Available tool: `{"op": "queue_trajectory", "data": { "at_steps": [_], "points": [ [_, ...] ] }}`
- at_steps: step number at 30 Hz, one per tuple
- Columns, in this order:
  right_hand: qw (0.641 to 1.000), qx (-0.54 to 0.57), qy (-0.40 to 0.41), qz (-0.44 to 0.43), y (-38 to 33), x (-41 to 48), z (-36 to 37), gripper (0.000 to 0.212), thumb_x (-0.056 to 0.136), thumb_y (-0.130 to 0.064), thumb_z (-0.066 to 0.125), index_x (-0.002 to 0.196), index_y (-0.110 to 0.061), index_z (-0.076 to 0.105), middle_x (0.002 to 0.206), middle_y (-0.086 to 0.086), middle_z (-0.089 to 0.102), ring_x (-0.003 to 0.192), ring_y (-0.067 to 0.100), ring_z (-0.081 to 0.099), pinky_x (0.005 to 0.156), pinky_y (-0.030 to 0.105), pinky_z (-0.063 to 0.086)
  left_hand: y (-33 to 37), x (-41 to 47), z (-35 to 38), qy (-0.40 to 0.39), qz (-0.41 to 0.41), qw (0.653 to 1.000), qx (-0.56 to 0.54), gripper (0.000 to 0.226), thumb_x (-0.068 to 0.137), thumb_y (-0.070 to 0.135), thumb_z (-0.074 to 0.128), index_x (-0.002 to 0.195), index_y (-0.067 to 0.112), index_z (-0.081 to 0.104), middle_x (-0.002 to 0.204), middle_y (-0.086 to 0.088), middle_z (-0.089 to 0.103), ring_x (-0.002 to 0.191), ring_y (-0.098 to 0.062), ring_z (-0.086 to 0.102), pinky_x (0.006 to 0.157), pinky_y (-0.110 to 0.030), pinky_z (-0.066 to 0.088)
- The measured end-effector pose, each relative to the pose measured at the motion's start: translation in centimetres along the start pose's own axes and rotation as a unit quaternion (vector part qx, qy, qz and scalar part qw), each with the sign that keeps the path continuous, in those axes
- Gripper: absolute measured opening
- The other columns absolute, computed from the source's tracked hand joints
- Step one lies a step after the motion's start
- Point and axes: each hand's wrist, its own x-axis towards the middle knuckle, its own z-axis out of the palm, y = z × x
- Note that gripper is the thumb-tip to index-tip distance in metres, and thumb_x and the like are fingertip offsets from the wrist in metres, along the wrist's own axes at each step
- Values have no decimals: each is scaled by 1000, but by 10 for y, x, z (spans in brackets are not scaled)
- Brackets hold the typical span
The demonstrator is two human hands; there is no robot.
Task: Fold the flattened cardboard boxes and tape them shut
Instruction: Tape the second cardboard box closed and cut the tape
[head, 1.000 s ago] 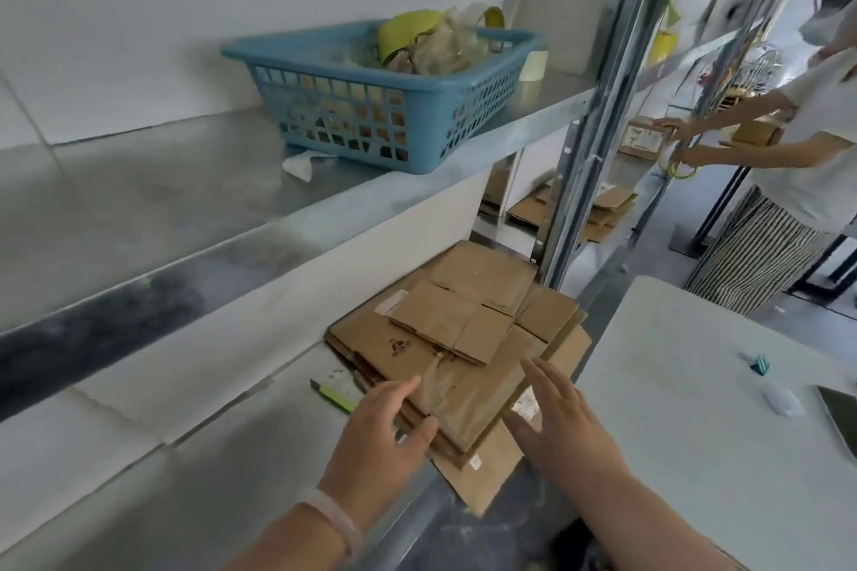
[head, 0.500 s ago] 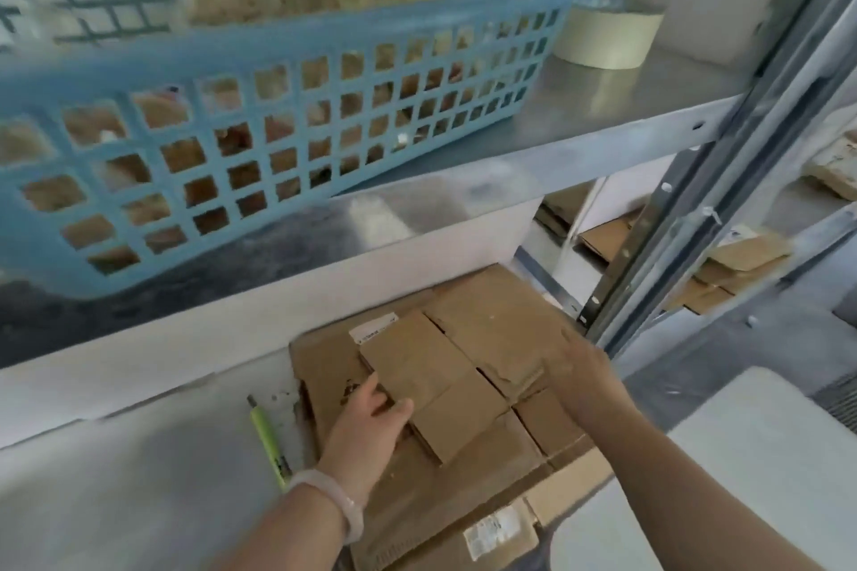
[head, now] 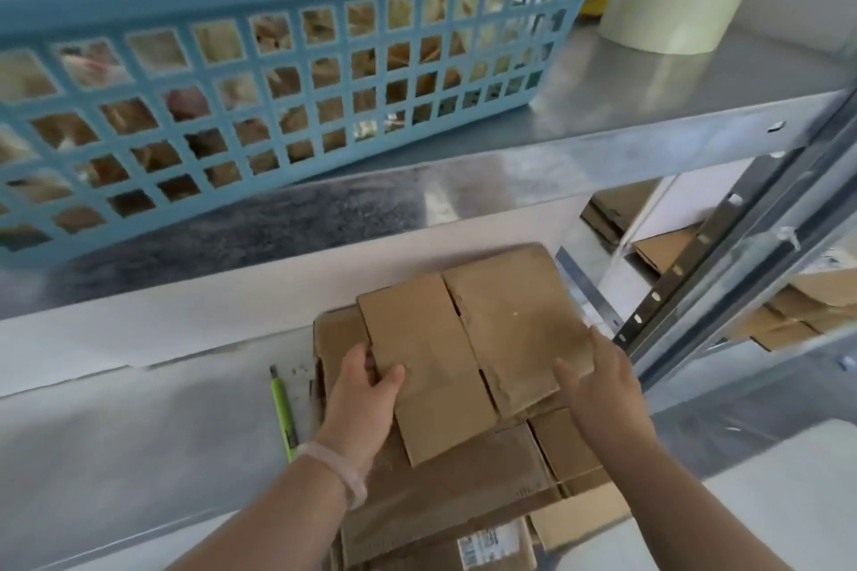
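Top flattened box (head: 463,352) is lying on the stack of flattened boxes (head: 454,491) on the lower shelf (head: 139,454) and is being gripped at both sides. Its left edge is being pinched by the left hand (head: 361,399), thumb on top and fingers tucked under. Its near right corner is being held by the right hand (head: 603,389), thumb on top and fingers curled at the edge.

Room:
- Above: the far end of the stack is being overhung by the upper shelf (head: 603,130).
- Right: space is being limited by the upright post (head: 723,255), just beside the right hand.
- Left: bare shelf is showing, with a green pen (head: 283,408) lying just beside the stack's left edge, near the left wrist.
- Near right: a white tabletop (head: 765,501) is showing.

Around:
- A blue basket (head: 278,60) is sitting on the upper shelf, with a tape roll (head: 668,9) to its right.
- More cardboard (head: 788,315) is being stored on shelves beyond the post.
- A pale bracelet (head: 334,468) is being worn on the left wrist.

Hard to see:
- The left fingers are being hidden by the box panel.
- The basket contents are blurred and cannot be told.
- The near end of the stack is being cut off by the frame. A label (head: 487,545) there is unreadable.
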Motion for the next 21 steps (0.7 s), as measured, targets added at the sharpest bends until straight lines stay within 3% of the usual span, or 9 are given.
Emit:
{"op": "queue_trajectory", "data": {
  "at_steps": [3,5,7,8,10,12,15,17,21],
  "points": [
    [996,86,5,-22,-21,-3,-3,78,89,-61,53,153,-40,13,159,-4,25,144,22,29,114,50,30,7,-15,-44,27,61,998,-11,29,96,14,56,107,40,53,111,8,65,103,-12,63,88,-37,52],
    [989,137,-37,-46,-42,-9,-2,69,87,-64,55,147,-45,28,144,-8,47,129,19,48,106,50,42,10,-26,-78,53,96,993,-34,35,97,4,51,108,36,54,107,9,67,101,-9,63,83,-30,50],
    [978,161,-72,-107,-68,-23,5,47,85,-66,56,122,-37,54,106,-23,64,99,0,62,83,26,56,11,-38,-112,83,131,987,-29,38,96,-2,49,112,32,54,105,16,68,97,0,62,83,-26,46],
    [971,175,-83,-140,-82,-33,11,38,85,-63,57,107,-32,58,94,-27,64,88,-7,61,68,11,52,10,-44,-129,101,143,984,-30,39,96,-3,49,114,31,54,106,17,68,98,1,62,84,-25,45],
    [959,197,-107,-175,-106,-52,29,27,84,-56,61,96,-31,57,87,-32,61,84,-16,56,55,6,46,8,-56,-162,143,154,976,-57,40,96,1,49,117,33,56,111,12,68,104,-4,60,88,-29,42],
    [947,217,-155,-181,-127,-70,50,28,85,-50,63,107,-35,56,91,-28,63,86,-20,54,58,7,45,8,-69,-191,182,164,967,-70,34,93,15,55,115,40,58,114,14,65,106,-3,58,87,-29,40],
    [917,255,-257,-169,-156,-97,82,48,78,-61,58,122,-50,45,115,-32,57,104,-17,52,84,13,43,11,-84,-229,209,180,960,-51,32,83,34,52,107,53,58,110,23,63,101,7,56,85,-24,39],
    [901,266,-296,-173,-171,-113,103,50,79,-61,59,125,-54,43,119,-33,56,114,-11,50,95,23,42,10,-91,-253,212,191,958,-40,32,84,33,50,105,57,58,109,27,62,102,9,56,85,-21,40],
    [900,242,-300,-204,-197,-143,146,53,85,-42,70,118,-66,37,121,-31,54,117,-3,50,96,27,46,6,-95,-298,231,191,952,-57,40,100,14,47,115,50,56,113,31,62,110,9,54,89,-18,40]
  ]
}}
